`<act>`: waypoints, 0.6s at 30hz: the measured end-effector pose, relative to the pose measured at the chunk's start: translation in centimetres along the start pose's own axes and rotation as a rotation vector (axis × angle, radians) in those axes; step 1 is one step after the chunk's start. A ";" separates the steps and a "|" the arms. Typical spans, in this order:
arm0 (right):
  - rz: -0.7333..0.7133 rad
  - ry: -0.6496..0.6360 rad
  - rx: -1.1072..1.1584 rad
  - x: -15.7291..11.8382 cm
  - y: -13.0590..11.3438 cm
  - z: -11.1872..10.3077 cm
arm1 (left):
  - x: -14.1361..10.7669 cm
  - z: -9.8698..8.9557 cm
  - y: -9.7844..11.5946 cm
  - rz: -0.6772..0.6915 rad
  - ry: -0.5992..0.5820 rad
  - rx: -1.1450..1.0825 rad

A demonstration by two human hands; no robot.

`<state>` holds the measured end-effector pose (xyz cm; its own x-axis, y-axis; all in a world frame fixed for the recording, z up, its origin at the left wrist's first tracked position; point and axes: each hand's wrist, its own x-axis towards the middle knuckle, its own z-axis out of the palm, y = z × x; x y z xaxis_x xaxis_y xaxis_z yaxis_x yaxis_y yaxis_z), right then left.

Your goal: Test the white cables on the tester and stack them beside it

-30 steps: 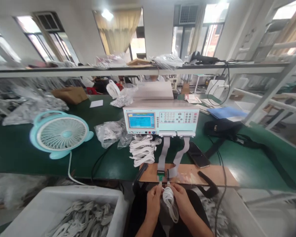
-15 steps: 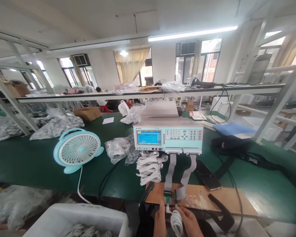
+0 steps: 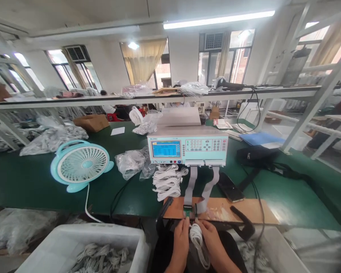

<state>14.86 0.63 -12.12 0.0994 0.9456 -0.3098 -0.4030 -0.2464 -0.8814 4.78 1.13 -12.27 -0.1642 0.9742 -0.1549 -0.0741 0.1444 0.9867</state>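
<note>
Two bare hands are held close together at the near edge of the tabletop (image 3: 25,174), with a white coiled cable (image 3: 196,236) hung between them. By the left hand (image 3: 181,239), one end of the cable is pinched in the fingertips, just on the near side of a small green circuit board (image 3: 188,214). By the right hand (image 3: 211,237), the other end is pinched beside a dark connector (image 3: 196,209); whether either plug is fully seated cannot be told, as the ends are partly covered by the fingers.

The board and connector are joined to two grey ribbon cables (image 3: 190,185), which are run over a wooden board (image 3: 255,212) to the front of a pale blue and grey tester (image 3: 206,157). On its left side a blue screen (image 3: 166,149) is lit. A pile of white cables (image 3: 168,184) is laid before it, to the left of the ribbons, and a dark phone (image 3: 230,187) is placed to their right.

Farther left, a plastic bag (image 3: 129,163) and a turquoise fan (image 3: 81,167) are set down. At the near left, grey-white cables (image 3: 102,259) are heaped in a white bin (image 3: 143,242). To the far right, a black bag (image 3: 254,155) is seen near a blue folder (image 3: 258,138).
</note>
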 end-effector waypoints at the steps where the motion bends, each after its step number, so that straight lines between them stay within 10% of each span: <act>1: -0.009 0.017 -0.009 -0.2 -0.2 0.2 | -0.1 0.1 0.0 0.005 -0.001 -0.006; 11: -0.040 -0.208 -0.252 -6.1 -0.1 0.5 | -6.3 -2.2 0.4 -0.400 0.075 -0.348; 18: 0.081 -0.324 -0.333 -6.3 0.8 -0.7 | -8.3 -13.0 3.8 -0.370 0.258 -0.306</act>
<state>14.49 -5.67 -11.14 -0.2311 0.9250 -0.3016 -0.0787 -0.3267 -0.9418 -6.92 -8.67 -7.86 -0.3065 0.7880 -0.5339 -0.4493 0.3747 0.8110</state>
